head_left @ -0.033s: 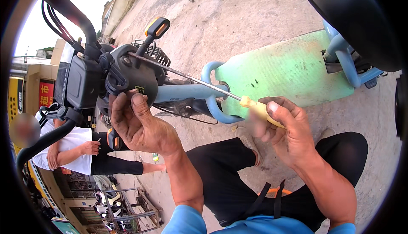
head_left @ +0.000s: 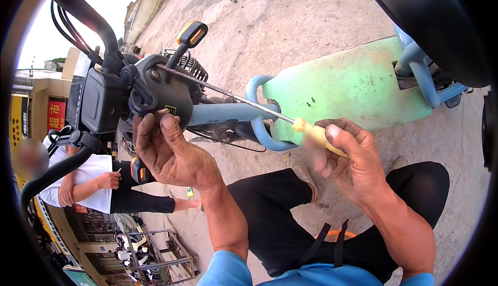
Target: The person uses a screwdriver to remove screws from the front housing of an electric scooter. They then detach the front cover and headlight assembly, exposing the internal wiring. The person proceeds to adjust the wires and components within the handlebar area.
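Observation:
A long screwdriver with a yellow handle (head_left: 329, 145) is gripped in my right hand (head_left: 353, 164), with its thin metal shaft (head_left: 233, 95) reaching diagonally up-left to the black housing (head_left: 155, 86) below a scooter's handlebar, where the tip is hard to make out. My left hand (head_left: 176, 159) has its fingers curled up against the lower side of that housing, beside a small yellow-and-black label; whatever they hold is hidden. Behind the screwdriver run the light-blue frame tube (head_left: 223, 113) and a pale green footboard (head_left: 342, 89).
A black seat (head_left: 425, 21) juts in at upper right. A person in a white top (head_left: 88, 179) stands left beyond the handlebar, near a metal rack (head_left: 161, 252). An orange-and-black indicator (head_left: 193, 33) sticks up from the housing. My bent legs and shoes are below, on concrete ground (head_left: 270, 16).

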Demonstrator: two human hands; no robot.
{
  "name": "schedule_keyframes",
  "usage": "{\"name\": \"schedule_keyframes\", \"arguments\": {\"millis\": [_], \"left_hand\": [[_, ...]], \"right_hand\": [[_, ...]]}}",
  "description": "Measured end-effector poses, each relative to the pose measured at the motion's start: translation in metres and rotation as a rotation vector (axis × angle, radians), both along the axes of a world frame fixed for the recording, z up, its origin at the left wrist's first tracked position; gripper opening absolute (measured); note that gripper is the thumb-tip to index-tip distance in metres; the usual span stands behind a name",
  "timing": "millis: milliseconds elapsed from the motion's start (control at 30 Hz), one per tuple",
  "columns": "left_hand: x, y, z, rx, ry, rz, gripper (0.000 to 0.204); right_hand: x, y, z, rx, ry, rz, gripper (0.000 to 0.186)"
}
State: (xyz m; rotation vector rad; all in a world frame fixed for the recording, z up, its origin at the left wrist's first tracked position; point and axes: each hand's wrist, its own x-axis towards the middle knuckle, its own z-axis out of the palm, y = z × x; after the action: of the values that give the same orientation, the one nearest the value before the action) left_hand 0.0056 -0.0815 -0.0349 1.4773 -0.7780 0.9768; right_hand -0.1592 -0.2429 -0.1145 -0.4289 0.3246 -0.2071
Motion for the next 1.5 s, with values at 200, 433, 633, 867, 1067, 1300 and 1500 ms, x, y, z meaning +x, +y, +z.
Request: {"name": "schedule_keyframes", "arguments": {"millis": [200,433,633,867,1067,1300,1500], "left_hand": [[0.002,0.0,-0.001,-0.036,0.025,-0.026,0.023],[0.003,0.004,-0.002,-0.02,0.021,-0.033,0.022],[0.001,0.001,0.0,-0.021,0.016,-0.009,0.021],[0.0,-0.001,0.001,-0.043,0.028,-0.042,0.021],[0.001,-0.002,0.003,-0.024,-0.003,-0.014,0.021],[-0.001,-0.005,0.002,-0.046,0.013,0.047,0.019],[-0.005,-0.001,0.014,0.003,0.036,0.105,0.02]], "right_hand": [[0.004,-0.004,-0.01,0.155,0.01,0.196,0.021],[0.015,0.01,-0.033,0.143,-0.012,0.22,0.017],[0.015,0.01,-0.023,-0.074,0.02,0.037,0.015],[0.012,-0.009,-0.007,0.074,-0.023,0.033,0.034],[0.012,-0.019,0.011,-0.237,-0.031,-0.133,0.022],[-0.001,-0.015,0.016,-0.867,-0.016,-0.379,0.021],[-0.004,-0.021,0.02,-0.676,0.005,-0.295,0.022]]}}
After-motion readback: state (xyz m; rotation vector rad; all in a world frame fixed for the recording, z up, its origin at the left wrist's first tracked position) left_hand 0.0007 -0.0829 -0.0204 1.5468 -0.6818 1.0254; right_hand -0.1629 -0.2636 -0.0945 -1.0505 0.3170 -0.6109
